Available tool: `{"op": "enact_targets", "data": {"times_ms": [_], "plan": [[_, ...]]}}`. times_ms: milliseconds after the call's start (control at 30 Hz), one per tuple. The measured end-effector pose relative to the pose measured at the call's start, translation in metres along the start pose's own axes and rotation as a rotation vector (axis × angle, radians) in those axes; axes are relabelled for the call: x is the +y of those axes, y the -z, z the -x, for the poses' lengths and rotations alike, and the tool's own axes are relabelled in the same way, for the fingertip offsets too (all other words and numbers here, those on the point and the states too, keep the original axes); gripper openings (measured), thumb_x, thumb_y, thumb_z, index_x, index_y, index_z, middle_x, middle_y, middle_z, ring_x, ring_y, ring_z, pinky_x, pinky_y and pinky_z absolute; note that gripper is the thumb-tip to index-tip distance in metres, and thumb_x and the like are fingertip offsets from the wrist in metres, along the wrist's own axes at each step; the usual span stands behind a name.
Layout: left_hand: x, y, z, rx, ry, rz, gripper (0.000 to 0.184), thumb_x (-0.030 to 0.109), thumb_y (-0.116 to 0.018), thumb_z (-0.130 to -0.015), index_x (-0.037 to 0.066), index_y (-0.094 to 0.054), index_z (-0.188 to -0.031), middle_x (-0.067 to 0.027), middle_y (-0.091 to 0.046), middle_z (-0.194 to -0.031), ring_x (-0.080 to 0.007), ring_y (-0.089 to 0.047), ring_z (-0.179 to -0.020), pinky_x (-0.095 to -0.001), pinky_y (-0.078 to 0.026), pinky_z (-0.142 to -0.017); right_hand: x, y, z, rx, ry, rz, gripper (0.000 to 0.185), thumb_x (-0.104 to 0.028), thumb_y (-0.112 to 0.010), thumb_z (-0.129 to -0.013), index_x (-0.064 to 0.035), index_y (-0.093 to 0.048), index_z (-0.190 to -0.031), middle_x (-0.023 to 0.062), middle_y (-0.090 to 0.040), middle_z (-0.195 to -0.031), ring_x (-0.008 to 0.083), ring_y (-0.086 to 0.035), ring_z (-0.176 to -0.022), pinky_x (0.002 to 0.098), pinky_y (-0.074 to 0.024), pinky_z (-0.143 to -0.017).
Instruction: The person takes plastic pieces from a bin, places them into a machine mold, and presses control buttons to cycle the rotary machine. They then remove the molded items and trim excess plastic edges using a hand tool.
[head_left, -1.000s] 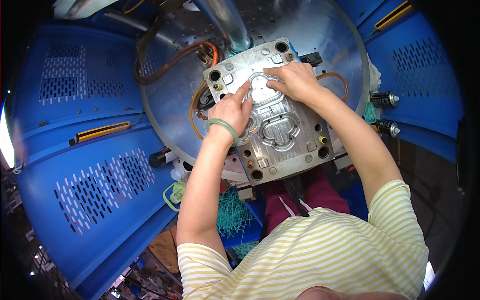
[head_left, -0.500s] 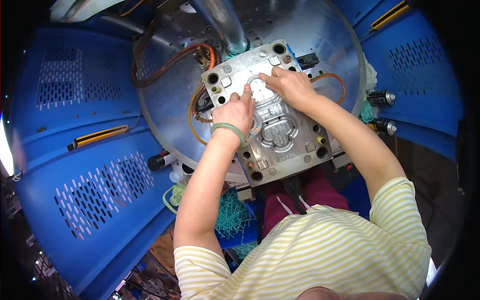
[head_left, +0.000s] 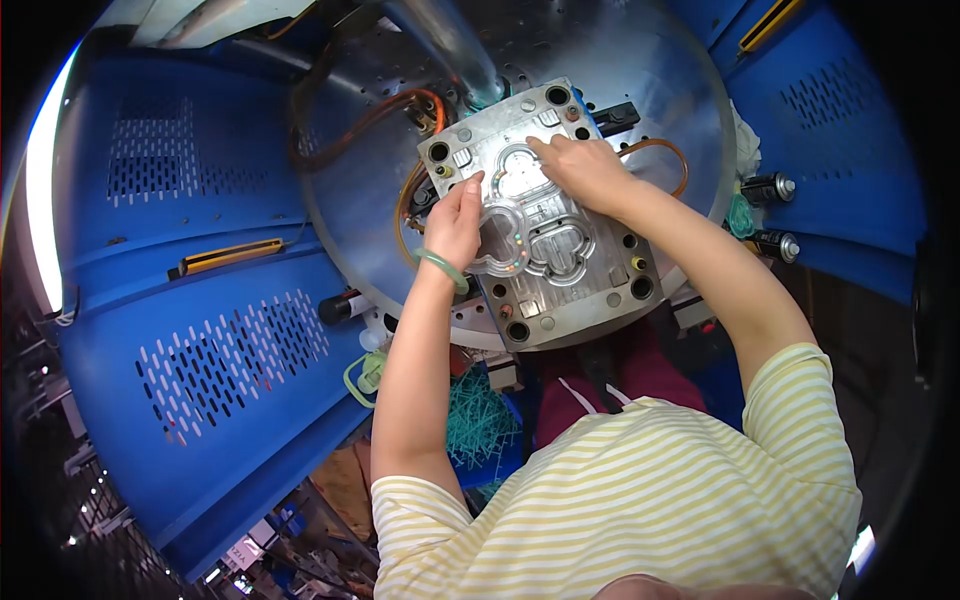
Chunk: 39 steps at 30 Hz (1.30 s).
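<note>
A metal mould plate (head_left: 600, 285) with flower-shaped cavities lies in front of me. My left hand (head_left: 456, 228), with a green bangle on its wrist, is at the plate's left edge. It is closed on a clear flower-shaped plastic ring (head_left: 522, 245) with small coloured dots, whose near side the hand partly hides. My right hand (head_left: 585, 172) rests over the upper cavity (head_left: 518, 172), its fingers bent and the fingertips at the cavity's upper rim. Anything small between those fingers is hidden. The lower cavity (head_left: 560, 252) lies uncovered beside the ring.
A round metal table (head_left: 670, 90) surrounds the mould, with a thick metal column (head_left: 445, 45) behind. An orange hose (head_left: 425, 97) loops at left. Spray cans (head_left: 768, 189) stand at right. Blue perforated panels (head_left: 230, 370) flank both sides. Turquoise plastic sticks (head_left: 478, 420) lie below.
My left hand has drawn back left from the upper cavity, and more of the clear ring shows. My right hand stays near the same cavity. The view has shifted slightly.
</note>
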<state>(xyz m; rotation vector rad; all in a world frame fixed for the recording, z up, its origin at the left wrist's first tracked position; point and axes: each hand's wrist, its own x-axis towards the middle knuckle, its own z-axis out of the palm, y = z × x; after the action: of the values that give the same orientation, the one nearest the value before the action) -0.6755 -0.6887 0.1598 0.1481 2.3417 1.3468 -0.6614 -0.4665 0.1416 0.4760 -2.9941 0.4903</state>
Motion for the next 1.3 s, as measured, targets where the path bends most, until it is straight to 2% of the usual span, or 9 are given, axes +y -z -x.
{"op": "enact_targets", "data": {"times_ms": [133,333,633,733,900,1033,1100,1233,1300], "plan": [[0.027,0.007,0.029,-0.147,0.258,0.508,0.041,0.032,-0.038,-0.097,0.003,-0.053,-0.121,-0.0021,-0.052,-0.081,-0.0078,-0.043,-0.058,-0.02,-0.036,-0.053,0.009,0.022,0.023,0.22,-0.001,-0.215,0.031,-0.021,-0.057,-0.082,-0.0055,-0.059,-0.11,0.0169,-0.064,-0.082,0.0292,-0.063,-0.066,0.0395,-0.0487,-0.055],[0.021,-0.014,0.042,-0.275,0.246,0.88,0.035,0.031,-0.043,-0.096,0.003,-0.055,-0.112,-0.0017,-0.053,-0.085,-0.0073,-0.046,-0.064,-0.0195,-0.04,-0.057,-0.001,0.046,0.072,-0.335,-0.531,-1.254,0.035,-0.032,-0.052,-0.092,-0.0033,-0.062,-0.109,-0.0011,-0.062,-0.077,0.0038,-0.046,-0.046,0.0176,-0.0353,-0.043],[0.019,-0.035,0.057,-0.262,0.231,1.107,0.028,0.022,-0.045,-0.096,-0.001,-0.054,-0.109,-0.0005,-0.054,-0.085,-0.0093,-0.051,-0.069,-0.0219,-0.043,-0.063,-0.035,0.051,0.084,-0.331,-0.554,-1.344,0.031,-0.025,-0.064,-0.085,0.0018,-0.061,-0.101,0.0009,-0.059,-0.076,0.0037,-0.044,-0.05,0.0188,-0.0376,-0.047],[0.026,-0.034,0.07,-0.231,0.219,1.067,0.027,0.02,-0.046,-0.096,0.0,-0.056,-0.111,-0.0001,-0.054,-0.086,-0.0092,-0.051,-0.07,-0.022,-0.042,-0.066,-0.036,0.049,0.086,-0.338,-0.563,-1.378,0.031,-0.026,-0.064,-0.085,0.0006,-0.062,-0.102,0.0007,-0.06,-0.077,0.0036,-0.045,-0.052,0.0187,-0.0373,-0.047],[0.051,-0.045,0.126,-0.081,-0.373,0.188,0.022,0.008,-0.056,-0.087,0.002,-0.062,-0.108,-0.0045,-0.051,-0.085,-0.0133,-0.05,-0.078,-0.0235,-0.04,-0.069,-0.027,0.051,0.105,-0.291,-0.53,-1.298,0.03,-0.026,-0.064,-0.084,-0.0052,-0.063,-0.106,0.0003,-0.061,-0.081,0.0033,-0.046,-0.056,0.0199,-0.04,-0.05],[0.043,-0.053,0.155,-0.155,-0.245,0.174,0.021,0.007,-0.057,-0.086,0.002,-0.063,-0.106,-0.0064,-0.052,-0.084,-0.0141,-0.05,-0.075,-0.0246,-0.04,-0.066,-0.04,0.074,0.122,-0.301,-0.025,-1.045,0.028,-0.021,-0.069,-0.078,-0.0057,-0.065,-0.1,0.0025,-0.062,-0.079,0.0111,-0.052,-0.057,0.0255,-0.0438,-0.055],[0.034,-0.058,0.16,-0.171,-0.176,0.202,0.02,0.009,-0.058,-0.085,0.001,-0.063,-0.102,-0.0098,-0.054,-0.082,-0.019,-0.054,-0.071,-0.0285,-0.044,-0.062,-0.056,0.085,0.127,-0.456,-0.051,-0.797,0.027,-0.02,-0.071,-0.074,-0.0047,-0.065,-0.096,0.0076,-0.062,-0.08,0.0193,-0.058,-0.063,0.0305,-0.0456,-0.057],[0.019,-0.062,0.154,-0.139,-0.083,0.16,0.021,0.012,-0.061,-0.083,0.0,-0.063,-0.1,-0.012,-0.056,-0.083,-0.0242,-0.056,-0.074,-0.0292,-0.045,-0.065,-0.069,0.061,0.13,-0.257,-0.034,-0.714,0.025,-0.02,-0.07,-0.074,-0.0037,-0.064,-0.092,0.0121,-0.061,-0.077,0.0287,-0.059,-0.065,0.0372,-0.0461,-0.058],[0.018,-0.055,0.138,0.076,-0.329,-0.076,0.039,0.014,-0.067,-0.078,0.004,-0.057,-0.114,-0.0138,-0.056,-0.103,-0.0307,-0.055,-0.095,-0.0366,-0.044,-0.081,-0.057,0.042,0.119,-0.102,-0.084,-0.72,0.024,-0.018,-0.07,-0.075,-0.0016,-0.063,-0.09,0.0131,-0.062,-0.071,0.0255,-0.061,-0.062,0.0348,-0.0464,-0.057]]}}
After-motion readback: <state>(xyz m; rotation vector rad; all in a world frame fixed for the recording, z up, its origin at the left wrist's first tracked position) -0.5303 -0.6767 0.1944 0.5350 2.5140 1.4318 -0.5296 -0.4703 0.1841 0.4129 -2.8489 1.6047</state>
